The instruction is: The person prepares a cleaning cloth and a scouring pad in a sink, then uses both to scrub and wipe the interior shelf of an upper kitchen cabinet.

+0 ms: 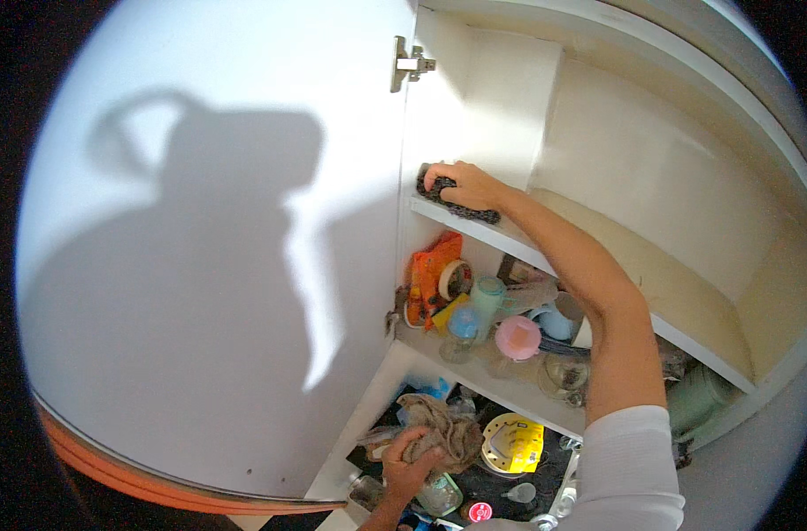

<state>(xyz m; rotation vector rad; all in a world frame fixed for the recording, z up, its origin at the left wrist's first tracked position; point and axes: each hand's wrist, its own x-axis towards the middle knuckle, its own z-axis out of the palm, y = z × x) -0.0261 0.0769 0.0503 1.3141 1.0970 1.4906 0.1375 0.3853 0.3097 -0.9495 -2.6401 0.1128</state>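
My right hand (466, 186) presses a dark, textured cloth (476, 211) onto the left end of the upper cupboard shelf (682, 265), close to the side wall. Lower down, over the items below the cupboard, my left hand (410, 464) grips a crumpled brown cloth (446, 431). On the shelf beneath my right hand stand an orange packet (433, 262), a roll of tape (454, 279), a jar with a blue lid (463, 322), a pale green bottle (488, 299) and a pink-lidded container (517, 338). My right forearm hides part of that shelf.
A white cupboard door (211, 299) stands open at the left on a metal hinge (410, 64), with a shadow across it. Below are a round container with a yellow label (513, 443), a glass jar (440, 494) and a red lid (480, 512). A large green container (699, 398) stands at the lower right.
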